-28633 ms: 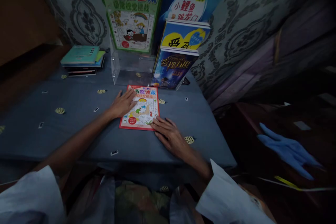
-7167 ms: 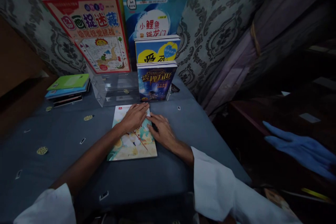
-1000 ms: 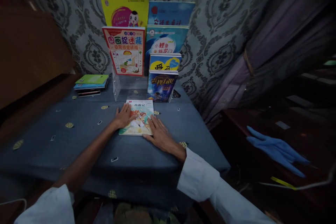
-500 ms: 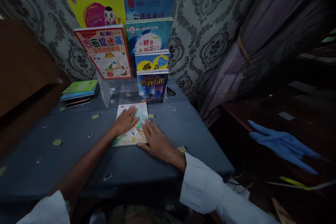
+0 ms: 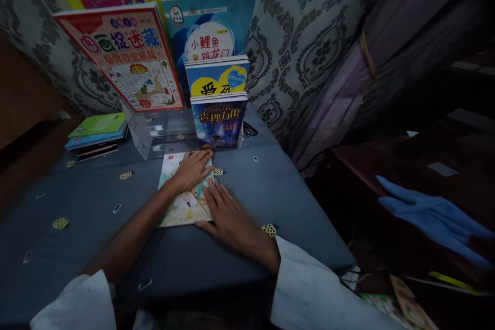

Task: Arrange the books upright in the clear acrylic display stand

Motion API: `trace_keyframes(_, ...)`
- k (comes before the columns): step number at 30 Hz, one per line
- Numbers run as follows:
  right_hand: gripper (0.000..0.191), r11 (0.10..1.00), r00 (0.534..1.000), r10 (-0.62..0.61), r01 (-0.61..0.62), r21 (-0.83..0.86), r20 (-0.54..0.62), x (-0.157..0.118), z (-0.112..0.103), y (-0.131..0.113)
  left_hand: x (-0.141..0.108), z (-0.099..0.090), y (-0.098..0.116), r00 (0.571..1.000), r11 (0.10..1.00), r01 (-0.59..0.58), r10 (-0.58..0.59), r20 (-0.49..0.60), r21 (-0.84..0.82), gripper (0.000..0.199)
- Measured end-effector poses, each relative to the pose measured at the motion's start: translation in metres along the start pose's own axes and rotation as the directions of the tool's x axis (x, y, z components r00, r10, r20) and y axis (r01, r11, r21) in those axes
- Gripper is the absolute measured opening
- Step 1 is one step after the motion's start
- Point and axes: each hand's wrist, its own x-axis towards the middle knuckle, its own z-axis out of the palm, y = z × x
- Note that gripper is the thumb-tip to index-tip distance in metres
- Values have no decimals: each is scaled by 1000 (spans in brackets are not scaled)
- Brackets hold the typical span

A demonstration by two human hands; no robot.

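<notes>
A thin book with a pale illustrated cover (image 5: pixel 180 211) lies flat on the dark blue tablecloth (image 5: pixel 266 191), near the table's front. My left hand (image 5: pixel 192 169) rests spread over its upper part, fingertips at the top right corner. Against the book's right side lies my right hand (image 5: pixel 228 216), fingers extended, thumb at the lower right edge. Just behind them, a clear stand (image 5: pixel 149 136) bears upright books: a dark blue one (image 5: pixel 218 124), a yellow and blue one (image 5: pixel 218 80), a teal one (image 5: pixel 209 26) and a red-bordered one (image 5: pixel 135 62).
A small stack of books (image 5: pixel 98 126) lies left of the stand. Dark glasses (image 5: pixel 250 129) sit right of it. A blue glove (image 5: pixel 433 211) rests on a dark surface at the right. Behind hang a patterned cloth and a tied purple curtain (image 5: pixel 332 108).
My left hand has slid right across the book's upper part to its top right corner. My right hand stays at the book's right side. The camera view has moved closer to the table.
</notes>
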Motion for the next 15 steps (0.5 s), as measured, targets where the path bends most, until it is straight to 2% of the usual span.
trace_keyframes(5, 87, 999, 1000, 4, -4, 53, -1, -1, -1, 1, 0, 1, -2, 1000, 999, 16, -15, 8, -34, 58)
trace_keyframes(10, 115, 990, 994, 92, -85, 110, -52, 1, 6, 6, -9, -7, 0, 996, 998, -12, 17, 85, -66, 58)
trace_keyframes(15, 135, 978, 983, 161, -146, 150, -92, 5, 13, 10, -39, -16, 12, 978, 983, -77, 107, 180, -166, 58)
